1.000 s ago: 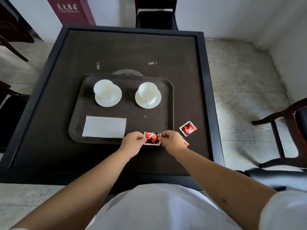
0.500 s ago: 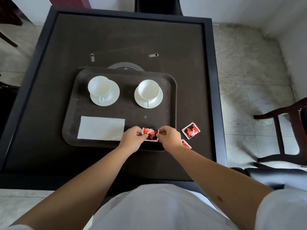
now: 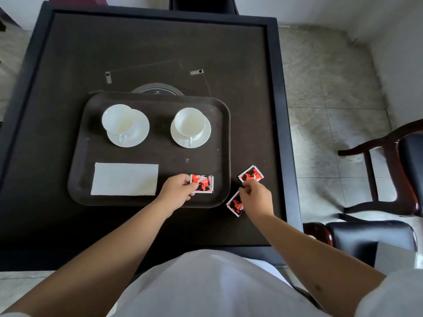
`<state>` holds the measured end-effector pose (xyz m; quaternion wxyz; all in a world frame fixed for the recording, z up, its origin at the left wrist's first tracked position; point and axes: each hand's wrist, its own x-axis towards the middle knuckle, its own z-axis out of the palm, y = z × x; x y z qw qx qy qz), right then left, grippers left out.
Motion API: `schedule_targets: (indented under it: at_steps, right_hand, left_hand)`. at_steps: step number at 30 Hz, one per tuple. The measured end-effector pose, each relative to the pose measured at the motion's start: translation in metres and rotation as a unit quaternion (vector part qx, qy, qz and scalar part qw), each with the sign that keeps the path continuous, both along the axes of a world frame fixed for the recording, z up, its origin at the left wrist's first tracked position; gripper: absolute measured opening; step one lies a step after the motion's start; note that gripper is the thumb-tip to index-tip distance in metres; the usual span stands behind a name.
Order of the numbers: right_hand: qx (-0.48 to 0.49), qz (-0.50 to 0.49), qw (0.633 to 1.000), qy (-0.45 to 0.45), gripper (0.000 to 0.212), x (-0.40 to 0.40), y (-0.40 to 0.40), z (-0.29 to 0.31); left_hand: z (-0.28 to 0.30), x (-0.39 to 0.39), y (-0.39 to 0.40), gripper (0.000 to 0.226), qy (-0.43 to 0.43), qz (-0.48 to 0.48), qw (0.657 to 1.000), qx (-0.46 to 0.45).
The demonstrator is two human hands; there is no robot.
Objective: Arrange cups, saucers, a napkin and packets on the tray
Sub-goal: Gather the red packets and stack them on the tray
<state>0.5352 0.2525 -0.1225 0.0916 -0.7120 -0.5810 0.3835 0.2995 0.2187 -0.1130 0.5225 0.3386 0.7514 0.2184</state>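
A dark tray (image 3: pixel 219 124) lies on the black table. Two white cups stand on saucers on it, one at the back left (image 3: pixel 119 121) and one at the back right (image 3: pixel 190 121). A white napkin (image 3: pixel 124 179) lies flat at the tray's front left. My left hand (image 3: pixel 177 191) pinches the left edge of a red-and-black packet (image 3: pixel 203 184) lying on the tray's front right. My right hand (image 3: pixel 255 197) is off the tray, fingertips touching the near corner of a second packet (image 3: pixel 251 175) on the table. A third packet (image 3: pixel 234 204) lies partly under that hand.
A round metal disc (image 3: pixel 158 91) shows behind the tray in the table (image 3: pixel 251 88). Wooden chairs with black seats stand at the right (image 3: pixel 389 170) and beyond the table's far edge. Tiled floor lies to the right.
My right hand let go of the packet on the tray and moved right to the packets on the table. My left hand kept its hold. The camera tilted down.
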Motion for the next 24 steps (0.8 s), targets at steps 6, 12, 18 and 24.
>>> schedule_targets:
  at_steps: [6,12,18,24]
  right_hand:
    - [0.027,0.105,0.986,-0.124,0.035,0.016,-0.022,-0.011]
    - [-0.005,0.119,0.980,-0.156,0.052,0.010,-0.027,-0.006]
    - [-0.056,0.037,0.997,-0.025,0.010,0.012,-0.012,0.001]
    - [-0.058,-0.014,0.990,0.128,0.027,0.011,0.015,0.030]
  left_hand:
    - [0.000,0.002,-0.005,0.006,0.018,-0.003,1.000,-0.001]
    - [0.003,0.006,-0.009,0.003,0.031,-0.009,0.999,-0.002]
    - [0.004,0.008,-0.011,0.002,0.034,-0.007,0.999,0.001]
    - [0.009,0.009,-0.012,0.013,0.002,0.016,1.000,0.019]
